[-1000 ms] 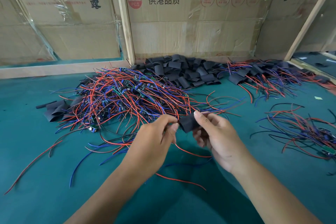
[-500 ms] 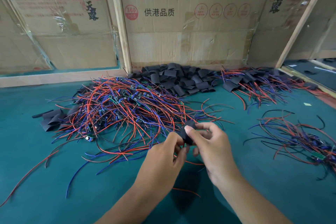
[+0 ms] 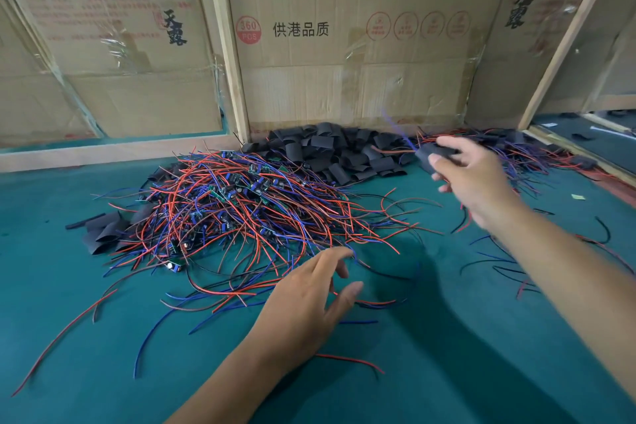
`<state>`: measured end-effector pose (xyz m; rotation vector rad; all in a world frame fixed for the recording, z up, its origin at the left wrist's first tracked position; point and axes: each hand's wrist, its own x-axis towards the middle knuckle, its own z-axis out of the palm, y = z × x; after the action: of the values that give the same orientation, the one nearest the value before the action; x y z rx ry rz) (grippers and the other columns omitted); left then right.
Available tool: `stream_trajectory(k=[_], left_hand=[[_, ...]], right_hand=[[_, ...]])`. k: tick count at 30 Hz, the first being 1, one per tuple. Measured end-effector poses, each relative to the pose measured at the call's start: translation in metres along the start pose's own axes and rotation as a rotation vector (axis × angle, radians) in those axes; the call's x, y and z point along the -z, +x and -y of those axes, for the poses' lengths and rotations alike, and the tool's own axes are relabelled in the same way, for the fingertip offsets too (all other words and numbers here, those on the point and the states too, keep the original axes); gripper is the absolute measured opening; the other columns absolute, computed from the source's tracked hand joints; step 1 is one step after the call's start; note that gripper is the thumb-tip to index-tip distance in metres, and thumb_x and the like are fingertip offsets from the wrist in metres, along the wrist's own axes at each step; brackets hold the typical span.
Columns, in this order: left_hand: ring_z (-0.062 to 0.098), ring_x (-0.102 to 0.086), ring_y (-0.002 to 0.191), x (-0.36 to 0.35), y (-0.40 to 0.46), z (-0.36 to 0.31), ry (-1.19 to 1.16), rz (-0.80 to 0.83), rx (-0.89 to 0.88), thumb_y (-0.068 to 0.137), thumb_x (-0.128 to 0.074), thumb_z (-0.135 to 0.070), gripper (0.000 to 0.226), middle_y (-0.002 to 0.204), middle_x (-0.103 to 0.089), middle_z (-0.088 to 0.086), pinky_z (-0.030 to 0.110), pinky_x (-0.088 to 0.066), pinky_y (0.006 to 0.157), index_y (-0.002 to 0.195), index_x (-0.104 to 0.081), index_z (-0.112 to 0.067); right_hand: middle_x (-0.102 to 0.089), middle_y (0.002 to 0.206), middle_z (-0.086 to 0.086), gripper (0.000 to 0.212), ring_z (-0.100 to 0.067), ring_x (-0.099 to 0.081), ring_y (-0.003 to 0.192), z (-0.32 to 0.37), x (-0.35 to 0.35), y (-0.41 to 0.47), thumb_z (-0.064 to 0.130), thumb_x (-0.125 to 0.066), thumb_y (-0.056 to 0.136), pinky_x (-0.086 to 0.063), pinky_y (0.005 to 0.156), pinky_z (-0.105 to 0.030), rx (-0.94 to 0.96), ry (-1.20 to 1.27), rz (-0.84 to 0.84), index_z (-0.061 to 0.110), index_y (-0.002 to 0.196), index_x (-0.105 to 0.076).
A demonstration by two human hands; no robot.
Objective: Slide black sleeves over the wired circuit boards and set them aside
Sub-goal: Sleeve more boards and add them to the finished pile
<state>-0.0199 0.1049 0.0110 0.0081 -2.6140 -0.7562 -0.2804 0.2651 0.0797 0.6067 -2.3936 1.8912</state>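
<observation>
Boards pile (image 3: 241, 213) on the tabletop (image 3: 103, 355) at left — sleeves (image 3: 337, 155) behind it, against the cardboard (image 3: 344, 86) — done pile (image 3: 516, 152) at right.

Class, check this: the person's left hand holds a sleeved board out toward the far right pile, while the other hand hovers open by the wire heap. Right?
Not quite: the right hand holds the sleeved board. The left hand is the open one by the wire heap. The head view shows this.

Light: even, bright, soft
Shadows: cast under both arms on green mat (image 3: 447, 372)
Blur: right hand (image 3: 475, 179) smeared
Edges: wide-angle bowing
</observation>
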Motion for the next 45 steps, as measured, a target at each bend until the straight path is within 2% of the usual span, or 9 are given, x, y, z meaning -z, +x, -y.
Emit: stream_trajectory(k=[4, 7, 9, 12, 17, 22, 31, 40, 45], left_hand=[[0.002, -0.052, 0.087, 0.000, 0.002, 0.003, 0.043, -0.042, -0.012, 0.098, -0.044, -0.053, 0.041, 0.106, -0.051, -0.023, 0.014, -0.038, 0.082, 0.135, -0.037, -0.036], [0.003, -0.052, 0.085, 0.001, 0.007, 0.006, 0.092, -0.068, -0.014, 0.098, -0.049, -0.043, 0.042, 0.106, -0.055, -0.015, 0.021, -0.041, 0.085, 0.137, -0.043, -0.025], [0.000, -0.048, 0.089, 0.003, 0.009, 0.010, 0.090, -0.089, 0.018, 0.099, -0.054, -0.037, 0.042, 0.107, -0.055, -0.014, 0.022, -0.041, 0.087, 0.137, -0.046, -0.021], [-0.006, -0.040, 0.089, 0.005, 0.010, 0.012, 0.118, -0.106, 0.026, 0.098, -0.053, -0.037, 0.041, 0.105, -0.055, -0.015, 0.018, -0.037, 0.083, 0.135, -0.049, -0.020], [0.004, -0.048, 0.091, 0.004, 0.010, 0.008, 0.141, -0.073, 0.000, 0.099, -0.055, -0.032, 0.038, 0.105, -0.056, -0.012, 0.022, -0.039, 0.085, 0.134, -0.051, -0.019], [-0.005, -0.041, 0.089, 0.008, 0.009, 0.009, 0.090, -0.119, 0.031, 0.099, -0.057, -0.027, 0.045, 0.105, -0.056, -0.015, 0.015, -0.036, 0.084, 0.141, -0.045, -0.019], [0.009, -0.054, 0.091, 0.002, 0.012, 0.006, 0.096, -0.162, 0.002, 0.096, -0.053, -0.028, 0.044, 0.103, -0.059, -0.010, 0.021, -0.040, 0.087, 0.137, -0.049, -0.014], [0.006, -0.050, 0.087, 0.003, 0.013, 0.004, 0.075, -0.224, 0.027, 0.095, -0.059, -0.020, 0.046, 0.097, -0.060, -0.013, 0.019, -0.039, 0.083, 0.139, -0.047, -0.013], [0.007, -0.050, 0.086, 0.006, 0.013, 0.002, 0.069, -0.250, 0.060, 0.094, -0.062, -0.015, 0.047, 0.093, -0.062, -0.012, 0.018, -0.038, 0.081, 0.139, -0.048, -0.011]], right_hand=[[-0.064, 0.122, -0.014, 0.039, -0.028, -0.066, 0.091, -0.012, 0.029, 0.071, 0.031, -0.068, 0.092, -0.051, 0.080, -0.043, -0.010, -0.284, -0.165, 0.015, 0.125, -0.055], [-0.057, 0.122, -0.024, 0.061, -0.042, -0.054, 0.113, -0.025, 0.044, 0.100, 0.040, -0.074, 0.084, -0.040, 0.096, -0.051, 0.233, -1.087, -0.298, 0.007, 0.128, -0.048], [-0.059, 0.114, -0.025, 0.048, -0.042, -0.054, 0.109, -0.026, 0.033, 0.101, 0.032, -0.072, 0.084, -0.042, 0.095, -0.051, 0.328, -1.287, -0.199, 0.004, 0.120, -0.056], [-0.063, 0.110, -0.017, 0.026, -0.037, -0.056, 0.107, -0.020, -0.010, 0.087, 0.027, -0.060, 0.090, -0.047, 0.090, -0.045, 0.420, -1.273, 0.090, 0.008, 0.107, -0.068], [-0.058, 0.130, -0.009, 0.034, -0.032, -0.053, 0.118, -0.026, -0.057, 0.067, 0.032, -0.050, 0.096, -0.045, 0.093, -0.041, 0.368, -1.472, 0.521, 0.015, 0.116, -0.071], [-0.025, 0.163, -0.008, 0.041, -0.031, -0.031, 0.145, -0.034, -0.066, 0.079, 0.029, -0.047, 0.101, -0.039, 0.109, -0.045, 0.162, -1.342, 0.549, 0.017, 0.139, -0.058], [-0.066, 0.120, -0.007, 0.019, -0.032, -0.053, 0.119, -0.048, -0.072, 0.083, 0.014, -0.058, 0.090, -0.044, 0.100, -0.040, 0.448, -1.028, 0.399, 0.013, 0.094, -0.076], [-0.032, 0.160, -0.005, 0.053, -0.026, -0.024, 0.148, -0.054, -0.102, 0.080, 0.041, -0.050, 0.100, -0.029, 0.117, -0.045, 0.459, -1.208, 0.567, 0.020, 0.149, -0.044], [-0.035, 0.158, -0.008, 0.059, -0.029, -0.031, 0.144, -0.052, -0.108, 0.076, 0.045, -0.051, 0.100, -0.035, 0.114, -0.046, 0.385, -1.270, 0.571, 0.010, 0.147, -0.045]])
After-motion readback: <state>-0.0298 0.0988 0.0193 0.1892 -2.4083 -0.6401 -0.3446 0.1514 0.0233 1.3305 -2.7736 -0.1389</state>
